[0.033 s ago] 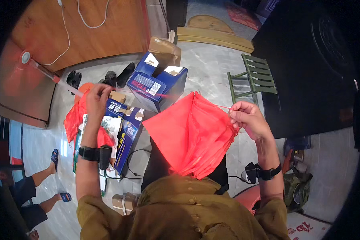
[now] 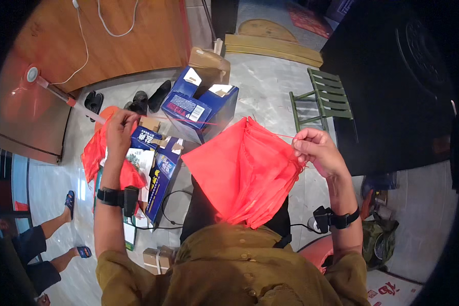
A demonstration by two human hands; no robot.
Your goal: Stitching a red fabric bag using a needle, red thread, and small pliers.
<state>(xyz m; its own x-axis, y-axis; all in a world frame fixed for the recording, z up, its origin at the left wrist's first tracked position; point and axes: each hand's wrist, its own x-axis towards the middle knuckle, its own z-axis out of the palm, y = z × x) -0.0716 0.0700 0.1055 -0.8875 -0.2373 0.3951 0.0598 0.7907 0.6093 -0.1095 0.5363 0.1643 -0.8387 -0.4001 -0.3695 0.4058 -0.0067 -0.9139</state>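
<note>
A stack of folded red cloth pieces [image 2: 239, 173] lies over my lap, its pointed top facing away from me. A thin red string [image 2: 188, 120] runs along that top and stretches out to both sides. At its left end my left hand [image 2: 120, 131] is closed in a pinch, held up over the boxes. My right hand [image 2: 315, 149] pinches the string just beyond the stack's right corner, thumb against the forefinger. Both forearms are raised, and a black strap with a small device sits on each wrist.
A blue carton [image 2: 201, 104] stands ahead with flaps up. Flattened boxes [image 2: 160, 176] and more red cloth [image 2: 94, 158] lie left, near a white pole [image 2: 69, 99]. A green folding stool [image 2: 331, 97] stands ahead right. Another person's legs [image 2: 53, 224] show at left.
My left hand has shifted slightly left and toward me, the string still stretched from it. My right hand and the cloth stack look nearly the same.
</note>
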